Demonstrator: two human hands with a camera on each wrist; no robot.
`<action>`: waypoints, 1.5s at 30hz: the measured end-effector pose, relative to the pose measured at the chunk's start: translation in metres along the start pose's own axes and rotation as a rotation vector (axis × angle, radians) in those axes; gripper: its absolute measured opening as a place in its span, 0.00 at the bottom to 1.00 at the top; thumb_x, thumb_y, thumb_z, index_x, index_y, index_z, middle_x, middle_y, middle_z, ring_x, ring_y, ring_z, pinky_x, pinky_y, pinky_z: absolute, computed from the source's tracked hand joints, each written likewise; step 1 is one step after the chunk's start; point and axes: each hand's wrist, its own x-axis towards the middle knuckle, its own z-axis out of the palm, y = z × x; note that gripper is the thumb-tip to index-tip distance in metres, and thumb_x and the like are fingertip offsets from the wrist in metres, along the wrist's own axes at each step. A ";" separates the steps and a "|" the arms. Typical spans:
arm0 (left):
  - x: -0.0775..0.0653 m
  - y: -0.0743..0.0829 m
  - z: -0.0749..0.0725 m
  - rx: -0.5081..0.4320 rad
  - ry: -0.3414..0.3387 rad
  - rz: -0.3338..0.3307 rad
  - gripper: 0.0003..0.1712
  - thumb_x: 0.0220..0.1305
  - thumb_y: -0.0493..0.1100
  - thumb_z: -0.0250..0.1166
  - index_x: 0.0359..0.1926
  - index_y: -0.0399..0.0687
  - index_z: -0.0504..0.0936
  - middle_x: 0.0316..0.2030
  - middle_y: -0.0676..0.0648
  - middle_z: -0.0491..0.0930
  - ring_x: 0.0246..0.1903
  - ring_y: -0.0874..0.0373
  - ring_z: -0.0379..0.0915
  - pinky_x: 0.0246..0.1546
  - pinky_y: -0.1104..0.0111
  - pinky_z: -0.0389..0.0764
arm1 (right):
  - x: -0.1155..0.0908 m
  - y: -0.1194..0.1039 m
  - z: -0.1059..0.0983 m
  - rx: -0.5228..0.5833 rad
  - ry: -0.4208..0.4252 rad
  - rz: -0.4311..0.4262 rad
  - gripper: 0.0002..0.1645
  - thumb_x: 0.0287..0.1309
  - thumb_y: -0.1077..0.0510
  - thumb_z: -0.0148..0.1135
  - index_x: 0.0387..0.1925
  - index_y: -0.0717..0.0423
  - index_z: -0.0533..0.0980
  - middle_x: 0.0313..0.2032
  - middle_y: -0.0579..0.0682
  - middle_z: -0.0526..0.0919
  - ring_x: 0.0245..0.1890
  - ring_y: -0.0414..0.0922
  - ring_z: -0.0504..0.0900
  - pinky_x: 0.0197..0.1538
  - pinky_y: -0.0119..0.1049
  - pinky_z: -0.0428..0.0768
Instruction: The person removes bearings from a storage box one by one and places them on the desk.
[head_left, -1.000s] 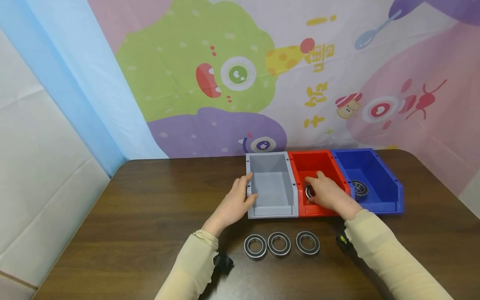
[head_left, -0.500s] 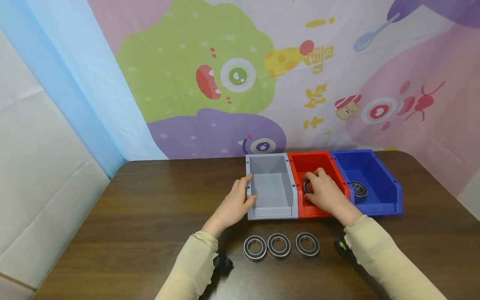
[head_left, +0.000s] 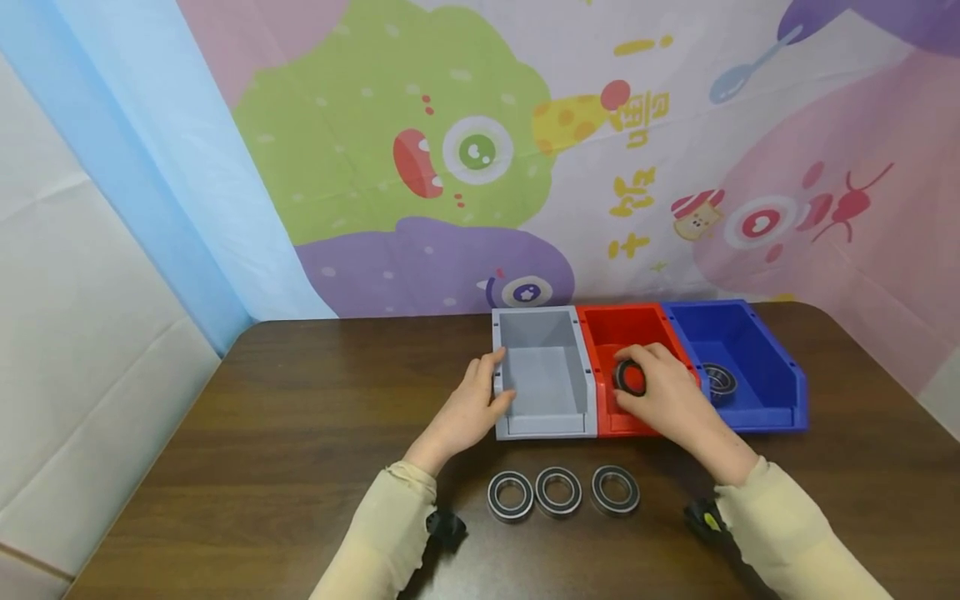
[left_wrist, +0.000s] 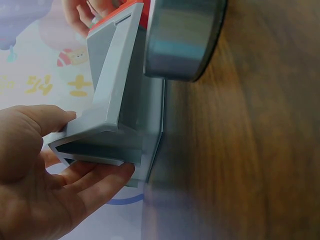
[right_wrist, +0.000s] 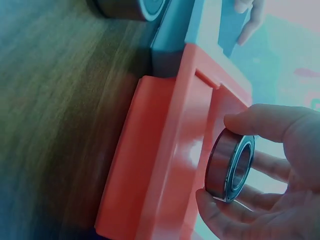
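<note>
My right hand (head_left: 663, 392) pinches a ball bearing (right_wrist: 230, 165) by its outer edge, thumb on one side and fingertips on the other. It is over the front part of the red bin (head_left: 618, 321), and the ring is tilted in the right wrist view. At the grey bin (head_left: 543, 379), my left hand (head_left: 467, 407) grips the left side wall, with the thumb and fingers on either side of it in the left wrist view (left_wrist: 85, 165). A bearing (head_left: 720, 382) lies inside the blue bin (head_left: 757, 354), partly hidden by its left wall.
Three bearings lie in a row on the wooden table (head_left: 300, 433) before the bins: a left one (head_left: 511, 497), a middle one (head_left: 558, 492) and a right one (head_left: 615, 490). The three bins stand side by side against a cartoon-printed cloth (head_left: 420, 108).
My right hand has drawn slightly to the right with the bearing, which now shows more fully between thumb and fingers. The left hand and the three bearings on the table have stayed put.
</note>
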 end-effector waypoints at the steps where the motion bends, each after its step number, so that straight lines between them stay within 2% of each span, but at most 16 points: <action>1: 0.000 0.000 0.000 0.002 0.000 -0.001 0.34 0.65 0.45 0.53 0.68 0.42 0.51 0.57 0.37 0.61 0.54 0.47 0.66 0.53 0.56 0.68 | -0.002 0.000 -0.001 0.002 0.006 -0.009 0.24 0.46 0.58 0.65 0.48 0.59 0.72 0.44 0.60 0.72 0.39 0.55 0.76 0.40 0.50 0.78; 8: 0.000 -0.001 0.001 0.006 0.000 0.000 0.34 0.65 0.45 0.53 0.68 0.42 0.51 0.58 0.37 0.61 0.54 0.47 0.66 0.53 0.57 0.68 | -0.012 0.000 -0.003 -0.016 0.022 -0.061 0.28 0.42 0.58 0.70 0.47 0.61 0.73 0.42 0.59 0.72 0.36 0.51 0.74 0.39 0.46 0.77; 15: 0.001 -0.001 0.001 0.012 0.006 0.003 0.34 0.65 0.44 0.54 0.68 0.42 0.51 0.58 0.38 0.61 0.55 0.47 0.65 0.54 0.57 0.68 | -0.020 0.000 -0.006 -0.040 0.039 -0.075 0.26 0.39 0.57 0.72 0.43 0.60 0.75 0.38 0.57 0.71 0.36 0.51 0.71 0.39 0.46 0.75; 25: 0.000 0.000 -0.001 0.016 0.014 0.013 0.34 0.65 0.44 0.53 0.68 0.41 0.51 0.57 0.37 0.61 0.53 0.47 0.66 0.53 0.57 0.69 | -0.037 0.002 -0.010 -0.059 -0.009 -0.054 0.25 0.36 0.54 0.74 0.39 0.56 0.75 0.35 0.53 0.72 0.34 0.47 0.71 0.37 0.43 0.76; 31: 0.001 -0.002 0.002 0.011 0.010 0.009 0.34 0.65 0.44 0.53 0.68 0.41 0.51 0.57 0.37 0.61 0.54 0.47 0.66 0.53 0.57 0.68 | -0.047 0.006 -0.011 -0.057 -0.013 -0.081 0.23 0.36 0.51 0.74 0.37 0.52 0.75 0.32 0.50 0.72 0.30 0.43 0.70 0.32 0.37 0.72; 36: 0.001 -0.002 0.002 0.006 0.006 0.000 0.35 0.65 0.44 0.54 0.68 0.43 0.51 0.57 0.38 0.61 0.54 0.48 0.66 0.54 0.57 0.68 | -0.056 0.009 -0.013 -0.082 -0.073 -0.124 0.25 0.35 0.50 0.74 0.38 0.52 0.74 0.32 0.47 0.72 0.29 0.41 0.72 0.33 0.38 0.75; 45: 0.000 -0.002 0.001 0.007 0.007 -0.009 0.35 0.65 0.45 0.54 0.68 0.44 0.51 0.58 0.38 0.61 0.54 0.48 0.66 0.54 0.57 0.68 | -0.066 0.012 -0.014 -0.090 -0.267 -0.193 0.27 0.33 0.51 0.75 0.38 0.52 0.74 0.36 0.44 0.74 0.35 0.42 0.74 0.41 0.42 0.77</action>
